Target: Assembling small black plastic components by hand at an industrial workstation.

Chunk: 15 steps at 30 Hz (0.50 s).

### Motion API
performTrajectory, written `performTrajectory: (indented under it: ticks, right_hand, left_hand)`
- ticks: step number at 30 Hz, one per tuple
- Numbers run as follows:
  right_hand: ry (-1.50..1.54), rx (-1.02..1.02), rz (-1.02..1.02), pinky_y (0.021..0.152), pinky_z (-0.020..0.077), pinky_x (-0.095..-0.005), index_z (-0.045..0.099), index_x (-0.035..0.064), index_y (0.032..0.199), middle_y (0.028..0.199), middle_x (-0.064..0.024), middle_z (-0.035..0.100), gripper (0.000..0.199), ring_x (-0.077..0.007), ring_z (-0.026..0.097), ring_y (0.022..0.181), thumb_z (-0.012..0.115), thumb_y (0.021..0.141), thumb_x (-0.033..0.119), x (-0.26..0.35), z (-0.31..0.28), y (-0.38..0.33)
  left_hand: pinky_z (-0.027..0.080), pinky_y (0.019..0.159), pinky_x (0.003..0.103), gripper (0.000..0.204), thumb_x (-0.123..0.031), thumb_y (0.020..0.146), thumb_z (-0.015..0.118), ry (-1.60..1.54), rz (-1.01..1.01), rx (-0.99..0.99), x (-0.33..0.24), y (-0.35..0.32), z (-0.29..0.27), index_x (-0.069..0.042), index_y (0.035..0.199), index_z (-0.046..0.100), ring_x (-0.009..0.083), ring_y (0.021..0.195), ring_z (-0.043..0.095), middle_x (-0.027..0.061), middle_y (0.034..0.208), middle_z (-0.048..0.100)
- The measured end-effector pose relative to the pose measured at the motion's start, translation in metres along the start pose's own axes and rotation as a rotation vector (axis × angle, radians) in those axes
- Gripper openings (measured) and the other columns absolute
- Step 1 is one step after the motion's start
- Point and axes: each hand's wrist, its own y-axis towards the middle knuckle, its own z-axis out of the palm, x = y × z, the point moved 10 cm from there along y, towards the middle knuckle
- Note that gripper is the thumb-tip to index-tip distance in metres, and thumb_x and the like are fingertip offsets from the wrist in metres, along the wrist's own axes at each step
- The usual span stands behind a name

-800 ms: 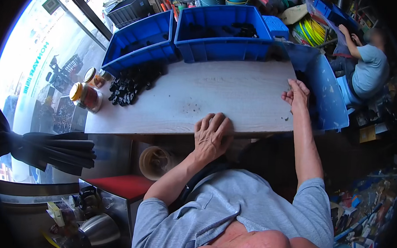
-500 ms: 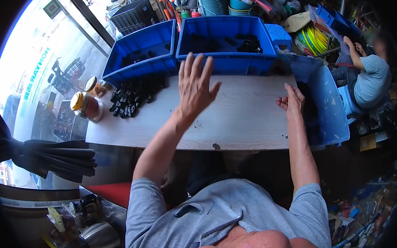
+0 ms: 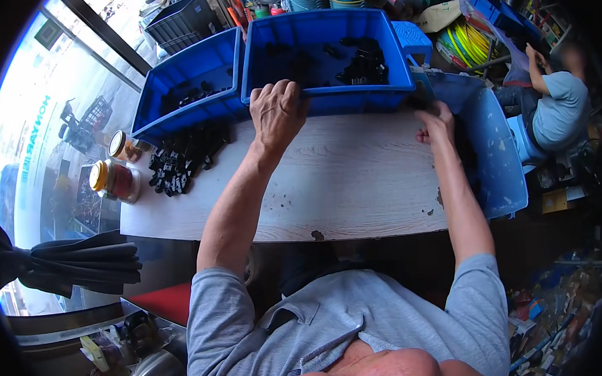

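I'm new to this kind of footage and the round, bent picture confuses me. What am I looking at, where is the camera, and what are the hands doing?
The camera sits on a person's head and looks down, so you see their grey shirt at the bottom and both bare arms reaching forward. Its wide lens bends straight edges.

The left hand grips the near rim of the middle blue bin, which holds black parts. The right hand rests at the table's far right edge, beside a tilted blue bin; whether it holds anything is unclear.

On the pale wooden table lie a pile of black parts and two lidded jars. Another blue bin stands at the left. A second person sits at the upper right.
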Motion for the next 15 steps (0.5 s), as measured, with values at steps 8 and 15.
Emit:
performTrajectory:
  ticks: [8,15]
  right_hand:
    - [-0.47,0.081,-0.109,0.035,0.0465,-0.031,0.075,0.0053,0.101,0.069,-0.0084,0.067,0.027,-0.0188,0.057,0.04,0.073,0.084,0.026,0.013,0.022,0.032]
    - [-0.006,-0.025,0.17,0.045,0.0525,-0.036,0.069,0.0128,0.108,0.065,-0.0054,0.056,0.023,-0.0182,0.06,0.05,0.07,0.091,0.028,-0.034,-0.016,0.054]
  left_hand:
    - [0.045,0.085,0.042,0.028,-0.025,0.075,0.082,0.006,-0.033,-0.059,-0.011,-0.023,-0.011,-0.011,0.095,0.068,0.0238,0.089,0.066,0.004,0.102,0.072]
    - [0.043,0.084,0.042,0.025,-0.016,0.074,0.077,-0.024,0.0,-0.133,-0.022,-0.045,-0.021,-0.013,0.093,0.061,0.0238,0.09,0.062,0.0024,0.1,0.066]
